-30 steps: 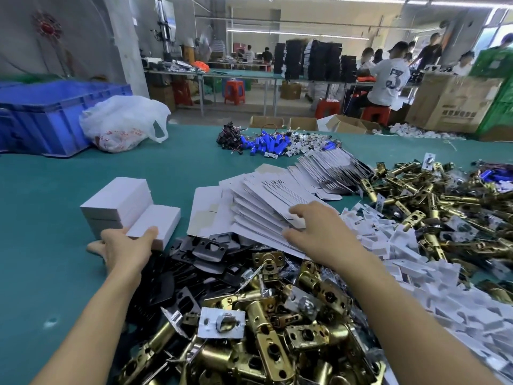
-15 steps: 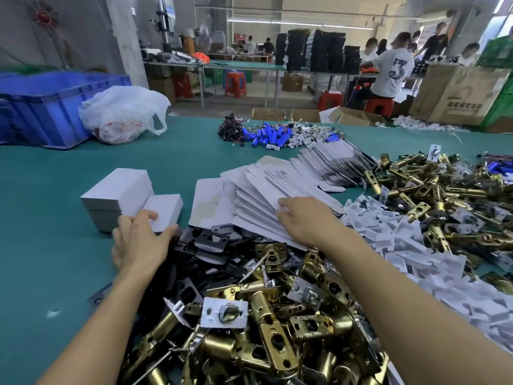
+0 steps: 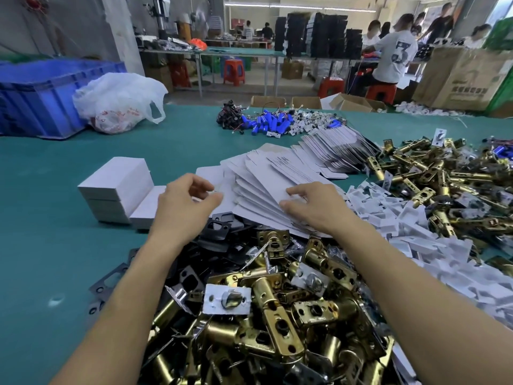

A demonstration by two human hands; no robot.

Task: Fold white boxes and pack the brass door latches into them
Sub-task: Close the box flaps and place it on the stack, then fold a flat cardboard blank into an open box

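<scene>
Meanwhile, the left hand [image 3: 184,202] has been lifted off the folded white boxes [image 3: 116,187] and brought toward the fan of flat box blanks [image 3: 266,176] — its fingers loosely curled, nothing held. The right hand [image 3: 313,207] is kept on the near end of the fan, fingertips bent against the top sheet; whether a sheet is actually pinched cannot be told. A finished box appears to have been set aside, and a fresh blank is judged to be next for folding. The folded boxes, matte card with crisp square edges, are stacked just left of the fan on the teal tabletop [image 3: 50,218]. Brass door latches [image 3: 277,315] — glossy cylinders with flat drilled faceplates, some capped in white film — are heaped in front of the fan, nearest the camera, with a second heap to its right. Thin black stamped plates [image 3: 219,234] are tucked against the fan's near edge; jagged white card inserts [image 3: 388,207] are scattered just right of it. No latch is held.
</scene>
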